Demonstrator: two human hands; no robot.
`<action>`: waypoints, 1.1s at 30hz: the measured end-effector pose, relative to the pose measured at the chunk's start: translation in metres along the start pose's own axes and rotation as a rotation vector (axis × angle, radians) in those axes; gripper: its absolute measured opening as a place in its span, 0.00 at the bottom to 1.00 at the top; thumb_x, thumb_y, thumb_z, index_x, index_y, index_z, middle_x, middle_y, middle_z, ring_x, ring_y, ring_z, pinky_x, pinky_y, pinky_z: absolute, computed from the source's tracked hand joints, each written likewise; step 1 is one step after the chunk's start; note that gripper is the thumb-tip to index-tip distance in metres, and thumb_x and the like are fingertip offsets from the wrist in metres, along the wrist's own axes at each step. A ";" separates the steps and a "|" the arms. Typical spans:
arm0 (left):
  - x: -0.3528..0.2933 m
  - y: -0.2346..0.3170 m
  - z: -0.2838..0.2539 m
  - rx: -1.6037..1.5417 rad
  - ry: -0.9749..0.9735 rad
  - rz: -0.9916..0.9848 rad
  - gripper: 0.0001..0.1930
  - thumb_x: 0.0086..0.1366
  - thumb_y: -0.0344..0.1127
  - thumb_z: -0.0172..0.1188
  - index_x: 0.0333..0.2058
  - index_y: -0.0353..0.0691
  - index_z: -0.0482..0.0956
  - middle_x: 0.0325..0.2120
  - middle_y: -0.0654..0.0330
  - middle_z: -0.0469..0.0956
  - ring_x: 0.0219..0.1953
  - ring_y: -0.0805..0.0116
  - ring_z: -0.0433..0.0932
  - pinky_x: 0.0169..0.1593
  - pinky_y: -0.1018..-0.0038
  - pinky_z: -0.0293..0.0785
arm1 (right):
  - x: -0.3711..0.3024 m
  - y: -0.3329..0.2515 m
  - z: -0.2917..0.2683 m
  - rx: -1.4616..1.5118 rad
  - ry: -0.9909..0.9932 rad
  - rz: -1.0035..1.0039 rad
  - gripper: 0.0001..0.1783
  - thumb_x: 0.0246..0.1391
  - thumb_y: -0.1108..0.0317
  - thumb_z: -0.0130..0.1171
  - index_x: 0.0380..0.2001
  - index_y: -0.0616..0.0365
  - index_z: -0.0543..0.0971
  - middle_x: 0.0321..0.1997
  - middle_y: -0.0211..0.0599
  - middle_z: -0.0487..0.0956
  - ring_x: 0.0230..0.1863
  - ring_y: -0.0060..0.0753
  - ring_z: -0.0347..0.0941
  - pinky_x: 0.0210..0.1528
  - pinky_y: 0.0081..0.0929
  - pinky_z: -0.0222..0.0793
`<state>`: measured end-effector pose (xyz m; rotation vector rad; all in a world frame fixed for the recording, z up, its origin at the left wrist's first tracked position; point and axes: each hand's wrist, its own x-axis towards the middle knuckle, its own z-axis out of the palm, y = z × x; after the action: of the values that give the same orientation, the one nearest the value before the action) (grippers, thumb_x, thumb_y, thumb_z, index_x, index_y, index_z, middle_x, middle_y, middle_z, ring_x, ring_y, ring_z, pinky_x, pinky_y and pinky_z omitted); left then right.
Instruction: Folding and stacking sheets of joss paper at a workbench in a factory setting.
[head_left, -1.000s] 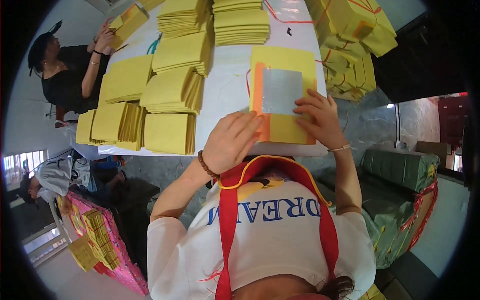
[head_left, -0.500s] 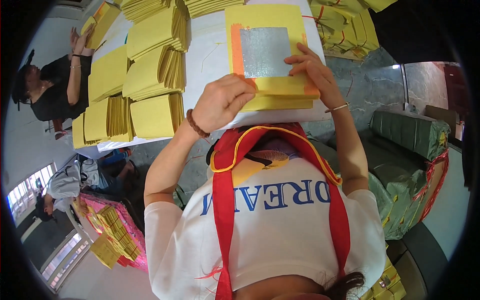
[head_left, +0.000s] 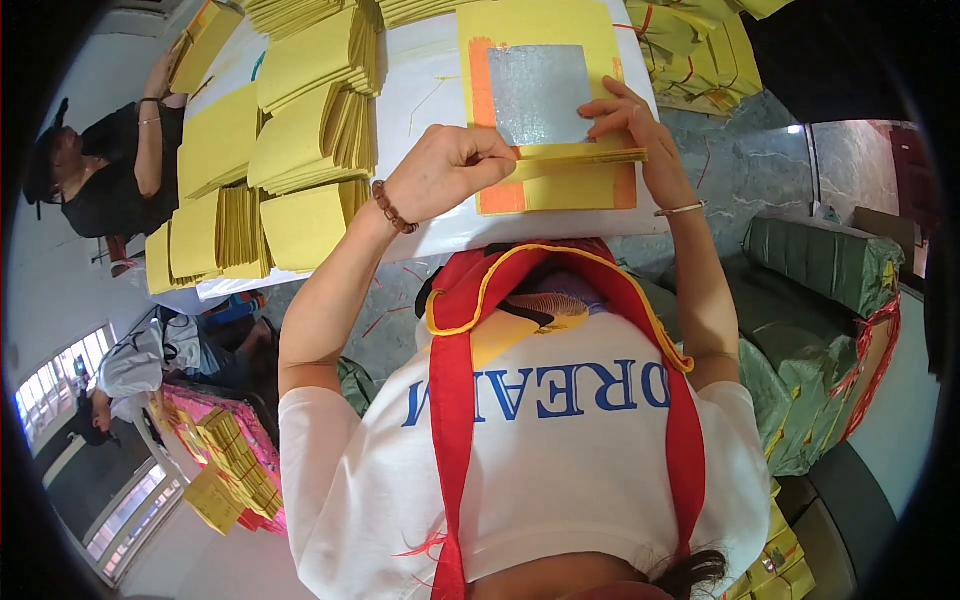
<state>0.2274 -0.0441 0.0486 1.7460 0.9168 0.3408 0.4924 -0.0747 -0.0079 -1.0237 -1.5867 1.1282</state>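
1. Left of the left fingers, folded yellow paper stacks (head_left: 312, 140) are lying on the white tabletop (head_left: 412, 65).
2. The left hand (head_left: 440, 172) is pinching, between thumb and forefinger, the left end of a raised edge of the yellow sheets (head_left: 560, 190).
3. Between both hands' fingers, these sheets are lying with a silver rectangle (head_left: 542, 95) showing beyond the raised edge.
4. The right hand (head_left: 645, 132) is spreading its fingers slightly over the sheets' right side; its thumb's grip I cannot tell.

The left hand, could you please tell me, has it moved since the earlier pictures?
Yes: judged against the near edge of the white table, the left hand has moved away from that edge, toward the far side.
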 end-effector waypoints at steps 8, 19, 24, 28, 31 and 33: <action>0.006 -0.012 -0.009 -0.271 -0.019 -0.100 0.08 0.59 0.32 0.53 0.29 0.32 0.78 0.20 0.69 0.71 0.23 0.84 0.65 0.27 0.84 0.63 | -0.003 -0.007 0.002 -0.076 -0.026 0.043 0.09 0.50 0.72 0.53 0.35 0.57 0.78 0.50 0.36 0.75 0.68 0.38 0.45 0.66 0.35 0.45; 0.000 -0.025 -0.008 0.533 0.244 0.443 0.26 0.50 0.26 0.58 0.52 0.45 0.70 0.53 0.56 0.65 0.54 0.55 0.62 0.54 0.62 0.59 | -0.002 0.006 0.000 0.003 0.000 0.048 0.08 0.48 0.76 0.57 0.34 0.56 0.80 0.50 0.30 0.75 0.67 0.35 0.47 0.64 0.33 0.49; 0.003 -0.015 -0.001 0.874 0.473 0.548 0.23 0.48 0.23 0.52 0.45 0.51 0.74 0.46 0.60 0.71 0.47 0.59 0.68 0.48 0.65 0.63 | -0.002 -0.006 -0.007 -0.186 0.064 -0.203 0.14 0.44 0.75 0.60 0.39 0.54 0.77 0.52 0.32 0.74 0.64 0.40 0.55 0.63 0.34 0.51; -0.027 0.002 0.000 1.014 0.395 0.572 0.21 0.52 0.31 0.50 0.47 0.48 0.75 0.46 0.58 0.72 0.45 0.59 0.68 0.47 0.65 0.64 | -0.020 -0.038 -0.007 -0.333 0.024 -0.162 0.18 0.38 0.73 0.65 0.38 0.51 0.76 0.50 0.34 0.74 0.61 0.40 0.61 0.59 0.36 0.56; -0.036 0.001 0.006 0.861 0.264 0.570 0.20 0.50 0.30 0.51 0.45 0.44 0.75 0.43 0.58 0.74 0.41 0.59 0.71 0.44 0.68 0.67 | -0.030 -0.045 -0.016 -0.533 -0.154 -0.219 0.15 0.41 0.69 0.64 0.36 0.51 0.77 0.45 0.31 0.77 0.55 0.37 0.67 0.50 0.35 0.60; -0.034 -0.012 0.010 0.705 0.255 0.531 0.17 0.51 0.30 0.53 0.42 0.44 0.75 0.40 0.59 0.75 0.40 0.60 0.71 0.41 0.70 0.68 | -0.032 -0.043 -0.014 -0.529 -0.156 -0.174 0.13 0.44 0.67 0.62 0.36 0.52 0.77 0.43 0.31 0.77 0.50 0.37 0.70 0.47 0.34 0.60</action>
<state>0.2066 -0.0740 0.0409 2.6528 0.7834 0.6486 0.5086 -0.1122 0.0291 -1.1200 -2.1217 0.6930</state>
